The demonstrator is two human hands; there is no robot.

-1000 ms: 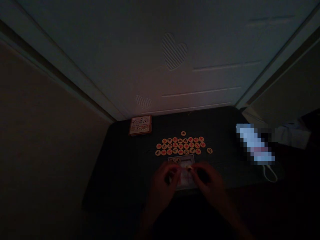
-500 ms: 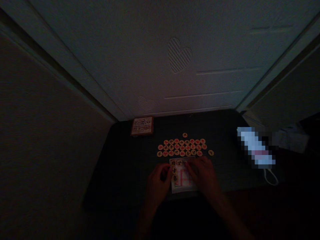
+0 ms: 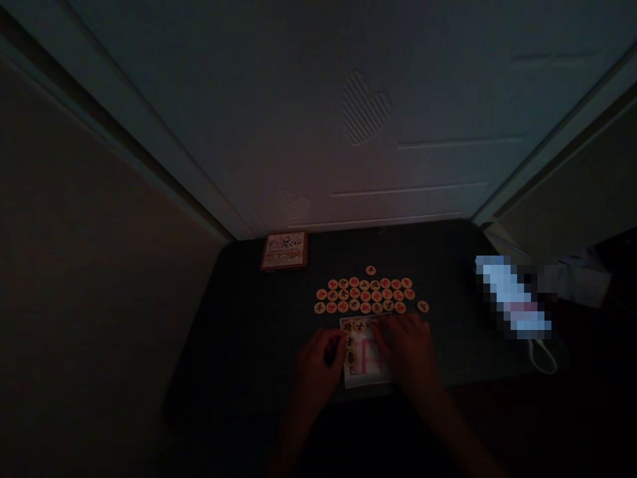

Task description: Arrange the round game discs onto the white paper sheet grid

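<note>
A small white sheet (image 3: 368, 381) printed with pink lines lies on the dark table. Round xiangqi pieces with dark characters lie along its left side and top edge, one of them a piece (image 3: 359, 326) near the top left corner. My left hand (image 3: 318, 365) is closed, with thumb and forefinger together at the sheet's left edge, beside a piece (image 3: 350, 342); whether anything is between them is hidden. Over the sheet's right part, my right hand (image 3: 409, 348) has its fingertips closed at a piece in the top row, mostly covered by the fingers.
Beyond the sheet, several xiangqi pieces (image 3: 365, 296) with red or dark characters form rows. One piece (image 3: 371, 271) lies behind them, another (image 3: 423, 307) to the right. A flat box (image 3: 284, 251) is at the back left. A blurred-out bright object (image 3: 512, 295) with a white loop is at right.
The view has shifted slightly, and the scene looks darker. Both hands keep nearly the same places at the sheet; no piece has clearly moved.
</note>
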